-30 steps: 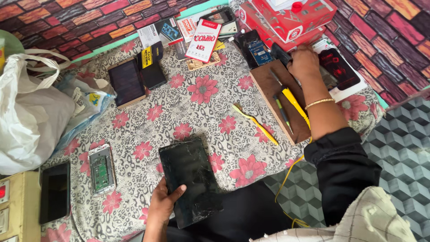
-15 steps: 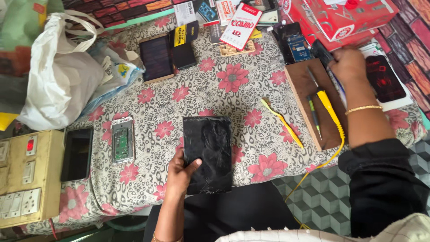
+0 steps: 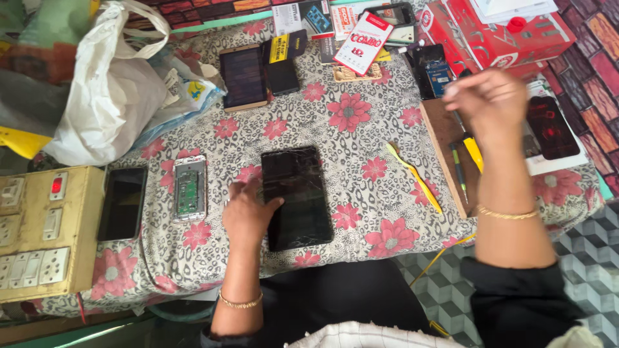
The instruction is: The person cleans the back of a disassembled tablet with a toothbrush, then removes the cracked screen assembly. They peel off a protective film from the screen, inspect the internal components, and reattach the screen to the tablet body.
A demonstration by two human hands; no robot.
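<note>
Her left hand lies flat, fingers spread, on the left edge of the tablet, which sits mid-table on the flowered cloth. Her right hand is curled above the wooden board; whether it pinches anything I cannot tell. The tablet's glass looks cracked: thin, stiff, fragile, best lifted by its edges.

On the flowered cloth: one cracked black tablet; one opened phone showing its green board; one dark phone at the left edge; one phone with a red-lit screen. One wooden board, bearing two screwdrivers. One yellow pry tool. One white plastic bag. Two hands in view.
</note>
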